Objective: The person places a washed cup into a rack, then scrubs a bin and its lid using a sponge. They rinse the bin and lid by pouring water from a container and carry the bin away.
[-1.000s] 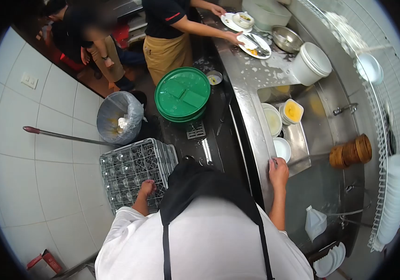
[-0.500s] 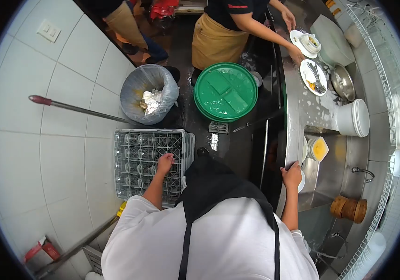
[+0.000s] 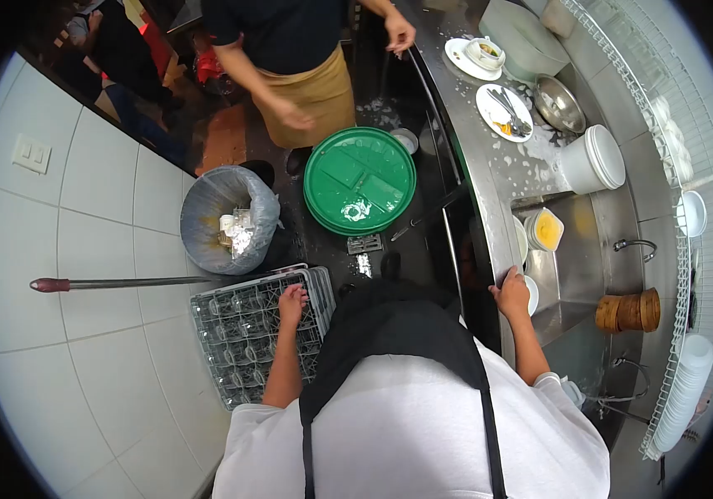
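Note:
My left hand (image 3: 292, 304) is over the grey glass rack (image 3: 248, 333), fingers loosely curled; I cannot make out anything in them. On the steel counter's front edge (image 3: 499, 241) rests my right hand (image 3: 513, 293), fingers apart, beside the sink (image 3: 568, 283). Just past that hand a white bowl (image 3: 531, 295) shows in the sink, near a square container with yellow contents (image 3: 547, 229). Glasses stand in the rack's compartments.
A co-worker (image 3: 290, 66) stands beyond the green-lidded bin (image 3: 360, 181). Left of it is a lined trash bin (image 3: 230, 220), with a long handle (image 3: 123, 283) by the wall. Used plates (image 3: 503, 113), a white bucket (image 3: 593, 160) and bamboo steamers (image 3: 627, 312) lie right.
The co-worker's hands have left the plates, which now rest on the counter, and the co-worker has drawn back. My right hand stays at the counter edge. The camera view has shifted.

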{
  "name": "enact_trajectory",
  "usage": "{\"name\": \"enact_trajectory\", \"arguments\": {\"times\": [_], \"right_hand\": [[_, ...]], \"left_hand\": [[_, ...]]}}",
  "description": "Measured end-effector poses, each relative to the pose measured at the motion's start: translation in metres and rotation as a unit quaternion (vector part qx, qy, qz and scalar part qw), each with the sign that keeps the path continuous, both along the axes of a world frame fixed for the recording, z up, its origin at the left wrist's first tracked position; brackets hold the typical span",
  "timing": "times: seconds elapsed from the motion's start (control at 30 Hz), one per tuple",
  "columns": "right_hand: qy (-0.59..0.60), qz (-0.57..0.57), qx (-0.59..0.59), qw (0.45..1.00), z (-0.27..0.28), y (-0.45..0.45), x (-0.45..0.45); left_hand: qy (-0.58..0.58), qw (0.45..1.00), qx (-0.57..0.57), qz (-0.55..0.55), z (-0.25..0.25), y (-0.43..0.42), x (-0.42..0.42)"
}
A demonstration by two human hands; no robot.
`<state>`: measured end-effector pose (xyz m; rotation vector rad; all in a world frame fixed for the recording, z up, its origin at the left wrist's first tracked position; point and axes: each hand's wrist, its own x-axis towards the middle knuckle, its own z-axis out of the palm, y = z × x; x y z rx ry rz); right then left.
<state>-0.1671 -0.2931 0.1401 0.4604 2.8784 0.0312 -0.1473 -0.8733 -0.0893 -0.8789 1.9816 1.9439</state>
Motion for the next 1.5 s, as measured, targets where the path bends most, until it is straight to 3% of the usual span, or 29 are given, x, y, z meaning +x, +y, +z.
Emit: {"name": "enact_trajectory", "arguments": {"times": [0.27, 0.53, 0.63, 0.67, 0.77, 0.8, 0.93, 1.0, 1.07, 1.13, 1.2, 1.27, 1.33, 1.4, 1.5], "right_hand": [[-0.033, -0.026, 0.027, 0.999, -0.013, -0.002, -0.008], [-0.096, -0.054, 0.034, 0.993, 0.008, -0.019, -0.035], [-0.098, -0.018, 0.028, 0.995, 0.014, -0.026, -0.066], [-0.005, 0.027, 0.005, 1.000, 0.028, -0.042, -0.085], [0.167, 0.083, -0.115, 0.976, 0.026, -0.102, -0.160], [0.164, 0.057, -0.204, 0.964, 0.007, -0.117, -0.188], [0.132, -0.068, -0.374, 0.915, -0.120, -0.153, -0.301], [0.171, -0.127, -0.402, 0.891, -0.199, -0.148, -0.363], [0.188, -0.230, -0.400, 0.867, -0.288, -0.131, -0.427], [0.196, -0.350, -0.498, 0.769, -0.375, -0.112, -0.489], [0.157, -0.388, -0.584, 0.696, -0.453, -0.096, -0.547], [0.078, -0.384, -0.534, 0.749, -0.518, -0.095, -0.594], [0.022, -0.262, -0.418, 0.870, -0.627, -0.077, -0.629], [-0.004, -0.168, -0.286, 0.943, -0.644, -0.084, -0.667], [-0.029, -0.111, -0.268, 0.956, -0.682, -0.087, -0.712]], "left_hand": [[-0.004, 0.998, 0.016, 0.063, -0.029, 0.008, -0.029], [-0.016, 0.999, -0.045, 0.007, -0.046, 0.023, -0.128], [-0.025, 0.993, -0.113, -0.008, -0.109, 0.021, -0.174], [-0.023, 0.987, -0.161, -0.022, -0.149, 0.015, -0.191], [-0.050, 0.965, -0.258, -0.028, -0.109, 0.039, -0.252], [-0.049, 0.983, -0.174, 0.013, -0.107, 0.042, -0.270], [0.059, 0.978, -0.189, 0.073, -0.131, 0.046, -0.340], [0.093, 0.966, -0.234, 0.065, -0.165, 0.033, -0.356], [0.052, 0.970, -0.225, 0.069, -0.172, 0.026, -0.367], [0.033, 0.972, -0.220, 0.071, -0.157, 0.022, -0.377], [0.009, 0.967, -0.242, 0.077, -0.138, 0.026, -0.383], [0.005, 0.961, -0.260, 0.090, -0.135, 0.021, -0.381], [0.002, 0.953, -0.288, 0.100, -0.134, 0.015, -0.378], [-0.037, 0.950, -0.289, 0.116, -0.134, 0.002, -0.369], [-0.123, 0.948, -0.261, 0.137, -0.104, 0.000, -0.383]]}}
